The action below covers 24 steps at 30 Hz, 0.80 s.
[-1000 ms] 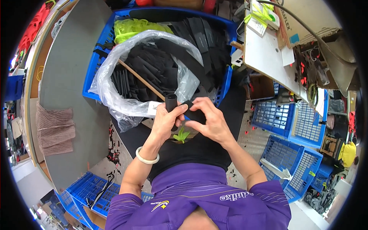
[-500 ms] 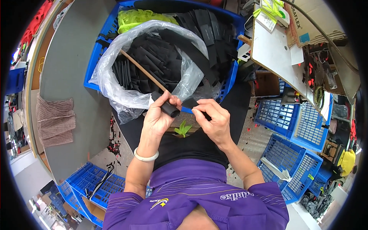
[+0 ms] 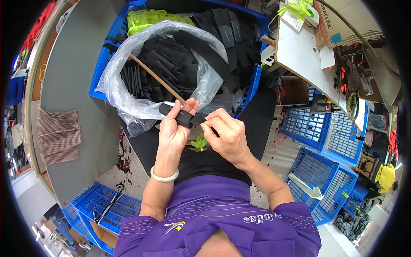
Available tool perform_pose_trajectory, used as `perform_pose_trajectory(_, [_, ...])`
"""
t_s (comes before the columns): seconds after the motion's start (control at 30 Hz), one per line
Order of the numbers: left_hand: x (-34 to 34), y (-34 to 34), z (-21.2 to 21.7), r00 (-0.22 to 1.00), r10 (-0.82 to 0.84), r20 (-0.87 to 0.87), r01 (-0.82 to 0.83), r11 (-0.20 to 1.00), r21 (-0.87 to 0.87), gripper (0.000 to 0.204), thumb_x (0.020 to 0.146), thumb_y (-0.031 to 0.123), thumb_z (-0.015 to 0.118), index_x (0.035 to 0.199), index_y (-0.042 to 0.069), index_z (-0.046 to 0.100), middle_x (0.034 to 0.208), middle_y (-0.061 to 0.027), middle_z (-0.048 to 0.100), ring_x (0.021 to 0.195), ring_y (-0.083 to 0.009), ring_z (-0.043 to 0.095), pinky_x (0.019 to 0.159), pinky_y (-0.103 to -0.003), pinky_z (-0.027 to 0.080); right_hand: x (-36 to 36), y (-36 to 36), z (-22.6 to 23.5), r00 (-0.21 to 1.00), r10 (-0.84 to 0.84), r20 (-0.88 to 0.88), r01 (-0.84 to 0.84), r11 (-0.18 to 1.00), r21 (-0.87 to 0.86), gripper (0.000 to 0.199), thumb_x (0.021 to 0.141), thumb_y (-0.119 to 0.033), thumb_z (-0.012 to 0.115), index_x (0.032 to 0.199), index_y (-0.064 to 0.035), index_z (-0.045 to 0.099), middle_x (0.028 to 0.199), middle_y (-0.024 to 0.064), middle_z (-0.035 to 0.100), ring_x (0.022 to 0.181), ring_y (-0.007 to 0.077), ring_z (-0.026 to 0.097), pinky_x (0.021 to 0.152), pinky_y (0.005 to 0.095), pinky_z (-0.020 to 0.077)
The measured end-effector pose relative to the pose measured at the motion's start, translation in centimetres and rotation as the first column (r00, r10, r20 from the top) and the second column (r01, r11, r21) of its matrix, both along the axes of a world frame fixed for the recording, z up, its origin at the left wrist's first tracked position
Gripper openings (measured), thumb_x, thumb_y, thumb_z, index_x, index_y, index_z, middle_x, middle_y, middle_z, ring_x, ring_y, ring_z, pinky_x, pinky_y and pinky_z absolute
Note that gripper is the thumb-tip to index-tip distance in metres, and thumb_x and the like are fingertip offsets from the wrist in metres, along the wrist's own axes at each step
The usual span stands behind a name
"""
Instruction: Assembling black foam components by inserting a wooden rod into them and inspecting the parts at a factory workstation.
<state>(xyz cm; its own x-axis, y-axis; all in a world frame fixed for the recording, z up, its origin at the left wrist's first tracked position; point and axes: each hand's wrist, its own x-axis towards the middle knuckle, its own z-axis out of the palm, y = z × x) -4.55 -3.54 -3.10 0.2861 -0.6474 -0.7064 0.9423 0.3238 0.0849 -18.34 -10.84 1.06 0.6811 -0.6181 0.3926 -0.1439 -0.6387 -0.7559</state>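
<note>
My left hand [image 3: 174, 130] grips a small black fabric piece [image 3: 177, 115] by its rolled end, held over my lap. My right hand [image 3: 227, 136] pinches the other end of the same black piece with thumb and fingertips. Just below the hands a small green tag [image 3: 199, 143] shows against my black apron. Right behind the hands stands a blue crate [image 3: 99, 68] with a clear plastic bag [image 3: 128, 103] full of several black fabric pieces [image 3: 165, 68]. A thin wooden stick [image 3: 156, 78] lies slanted across that pile.
A yellow-green bundle [image 3: 150, 19] lies at the crate's back. A grey table [image 3: 72, 85] with a checked cloth [image 3: 58, 135] is on the left. Blue crates [image 3: 321, 171] stand on the floor to the right, another [image 3: 100, 205] lower left. A white worktop [image 3: 299, 51] is upper right.
My hands have parted a little, the right one sliding toward the right end of the black piece. The view has shifted down slightly, so the crate sits lower in it.
</note>
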Motion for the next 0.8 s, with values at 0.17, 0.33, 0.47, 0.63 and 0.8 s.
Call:
perform_pose_trajectory(0.17, [-0.6, -0.1, 0.4, 0.987, 0.017, 0.161, -0.017, 1.000, -0.003, 0.015, 0.090, 0.008, 0.056, 0.093, -0.003, 0.046, 0.098, -0.0223, 0.058, 0.098, -0.0348, 0.060, 0.095, -0.047, 0.047, 0.0, 0.2, 0.1, 0.999, 0.009, -0.048, -0.011, 1.000, -0.027, 0.010, 0.070, 0.001, 0.068, 0.069, 0.0008, 0.058, 0.076, 0.0092, 0.059, 0.054, 0.0199, 0.059, 0.047, 0.0273, 0.0473])
perform_pose_trajectory(0.33, [-1.1, 0.0, 0.5, 0.911, 0.048, 0.411, -0.045, 0.999, -0.016, 0.014, 0.091, 0.010, 0.055, 0.092, -0.001, 0.047, 0.096, -0.0195, 0.059, 0.090, -0.0321, 0.064, 0.092, -0.045, 0.049, -0.1, -0.1, 0.1, 0.990, 0.136, -0.019, -0.133, 0.983, 0.127, 0.009, 0.071, -0.001, 0.067, 0.070, 0.0014, 0.059, 0.076, 0.0089, 0.061, 0.057, 0.0204, 0.060, 0.050, 0.0278, 0.0472])
perform_pose_trajectory(0.47, [-1.5, -0.2, 1.7, 0.819, 0.016, 0.573, -0.002, 1.000, -0.026, 0.014, 0.092, 0.013, 0.055, 0.092, 0.000, 0.047, 0.091, -0.0148, 0.058, 0.078, -0.0248, 0.065, 0.084, -0.042, 0.053, -0.4, -0.2, 0.0, 0.981, 0.194, 0.025, -0.193, 0.935, 0.298, 0.008, 0.072, -0.002, 0.067, 0.073, 0.0025, 0.061, 0.079, 0.0093, 0.063, 0.060, 0.0202, 0.061, 0.052, 0.0280, 0.0475])
perform_pose_trajectory(0.63, [-1.9, -0.2, 1.6, 0.788, -0.026, 0.615, 0.077, 0.995, -0.057, 0.011, 0.091, 0.012, 0.056, 0.091, 0.003, 0.049, 0.085, -0.0090, 0.054, 0.060, -0.0132, 0.055, 0.081, -0.038, 0.052, 0.4, 0.0, -1.1, 0.986, 0.159, 0.047, -0.166, 0.947, 0.277, 0.011, 0.071, -0.006, 0.069, 0.076, 0.0019, 0.062, 0.082, 0.0097, 0.062, 0.063, 0.0208, 0.061, 0.055, 0.0291, 0.0485])
perform_pose_trajectory(0.8, [0.3, -0.4, 1.1, 0.909, 0.102, 0.403, -0.033, 0.984, -0.176, 0.009, 0.092, 0.013, 0.055, 0.091, 0.006, 0.049, 0.084, -0.0067, 0.053, 0.059, -0.0142, 0.051, 0.071, -0.035, 0.050, -0.6, 0.4, -0.6, 0.931, 0.287, -0.224, -0.200, 0.918, 0.343, 0.057, 0.061, -0.035, 0.080, 0.111, -0.0130, 0.062, 0.113, 0.0128, 0.051, 0.084, 0.0287, 0.062, 0.072, 0.0379, 0.0509])
